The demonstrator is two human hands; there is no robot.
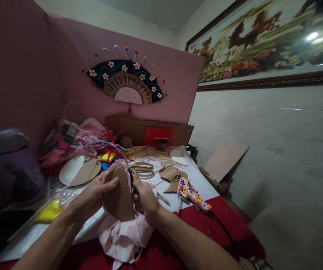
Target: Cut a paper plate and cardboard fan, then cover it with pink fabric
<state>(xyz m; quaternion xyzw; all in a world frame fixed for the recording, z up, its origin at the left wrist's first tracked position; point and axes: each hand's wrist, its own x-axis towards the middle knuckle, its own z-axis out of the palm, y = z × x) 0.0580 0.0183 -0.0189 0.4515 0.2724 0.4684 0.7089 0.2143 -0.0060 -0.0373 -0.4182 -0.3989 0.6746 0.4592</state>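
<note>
My left hand (106, 189) grips a half-round piece of corrugated cardboard (120, 198), thumb flat on its face. Pale pink patterned fabric (123, 238) lies behind the cardboard, shows along its edges and hangs in folds below. At the cardboard's right edge, my right hand (146, 198) is closed round a black tool (133, 184); the fingers hide most of it, so its kind is unclear. Just beyond the hands lie gold-handled scissors (143, 170) on the white table covering.
A flower-patterned glue gun (192, 195) with a cord rests to the right, near cardboard scraps (172, 176). Thin sticks (138, 152), a twine ball (126, 141) and piled ribbons and fabric (85, 137) lie behind. A decorated fan (126, 80) hangs on the pink panel.
</note>
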